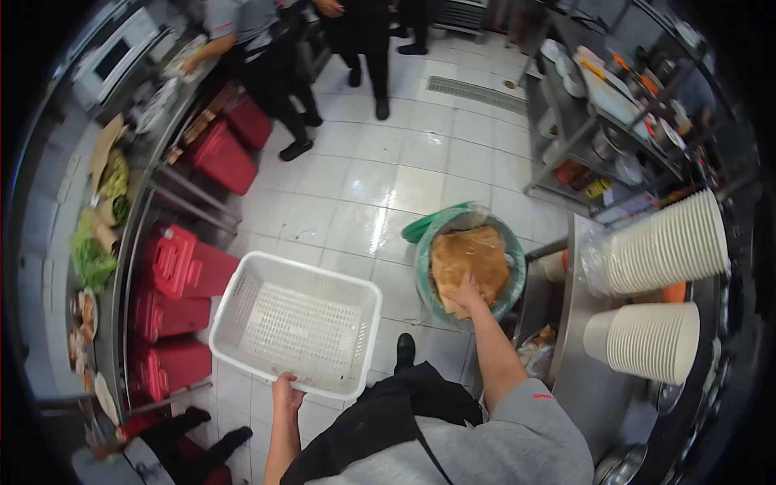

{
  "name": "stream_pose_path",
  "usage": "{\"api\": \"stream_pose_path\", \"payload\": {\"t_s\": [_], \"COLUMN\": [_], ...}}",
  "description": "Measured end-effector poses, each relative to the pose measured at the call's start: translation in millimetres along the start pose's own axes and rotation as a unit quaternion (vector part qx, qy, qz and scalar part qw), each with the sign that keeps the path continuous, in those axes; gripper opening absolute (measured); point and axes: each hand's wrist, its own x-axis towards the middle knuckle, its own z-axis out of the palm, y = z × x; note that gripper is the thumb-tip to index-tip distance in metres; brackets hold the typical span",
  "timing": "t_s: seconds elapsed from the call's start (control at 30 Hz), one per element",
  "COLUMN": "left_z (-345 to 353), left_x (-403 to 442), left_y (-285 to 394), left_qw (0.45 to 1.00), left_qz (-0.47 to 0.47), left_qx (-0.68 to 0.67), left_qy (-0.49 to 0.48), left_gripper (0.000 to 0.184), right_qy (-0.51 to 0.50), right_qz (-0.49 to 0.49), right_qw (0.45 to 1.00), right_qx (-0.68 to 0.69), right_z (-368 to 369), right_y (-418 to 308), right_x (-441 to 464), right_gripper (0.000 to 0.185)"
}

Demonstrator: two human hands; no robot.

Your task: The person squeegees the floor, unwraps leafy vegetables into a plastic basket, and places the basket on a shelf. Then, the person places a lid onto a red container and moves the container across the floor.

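Note:
A white perforated plastic basket (365,323) hangs at my left side, with nothing visible inside it. My left hand (288,388) is closed around its near rim. On the right, my right hand (464,296) reaches into a round bin lined with a clear bag (517,283) and rests on a crumpled brown paper piece (477,252). Its fingers look stretched out against the paper, not wrapped round it. The bin's green lid (420,226) leans at its far left side. What lies beneath the paper is hidden.
Red lidded tubs (190,263) stand under the left counter, which holds leafy greens (91,255). Stacks of white containers (647,339) sit on the right counter (578,347). A metal shelf (594,129) stands beyond. Co-workers (275,73) stand ahead; another person (162,453) is lower left.

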Motion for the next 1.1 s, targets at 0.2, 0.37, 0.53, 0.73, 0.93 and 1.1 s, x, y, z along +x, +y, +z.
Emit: {"api": "stream_pose_path", "payload": {"t_s": [0.2, 0.37, 0.53, 0.73, 0.93, 1.1], "left_z": [11.1, 30.6, -10.3, -31.8, -85.5, -115.0], "left_x": [-13.7, -41.7, -52.2, -124.3, -159.0, -181.2], "left_y": [-9.9, 9.0, 46.2, 95.1, 115.3, 134.4], "left_qw": [0.998, 0.990, 0.958, 0.929, 0.753, 0.691], "left_qz": [0.040, 0.101, 0.191, 0.328, 0.549, 0.608], "left_qx": [-0.023, 0.064, 0.214, 0.166, 0.275, 0.309], "left_qy": [0.053, 0.075, -0.004, 0.038, 0.235, 0.240], "left_gripper": [0.063, 0.061, 0.065, 0.065, 0.061, 0.053], "right_qy": [-0.091, -0.225, -0.373, -0.249, -0.115, -0.081], "right_qz": [-0.289, -0.275, -0.427, -0.450, -0.528, -0.562], "right_qw": [0.951, 0.893, 0.795, 0.830, 0.830, 0.817], "right_qx": [-0.059, 0.274, 0.214, 0.217, 0.136, 0.096], "right_z": [6.2, -16.6, -24.3, 10.2, 56.5, 83.3], "right_y": [-88.6, -192.5, -248.0, -293.4, -330.9, -344.9], "right_x": [-32.1, -95.7, -132.4, -193.2, -242.1, -301.9], "right_gripper": [0.075, 0.081, 0.071, 0.038, 0.039, 0.038]}}
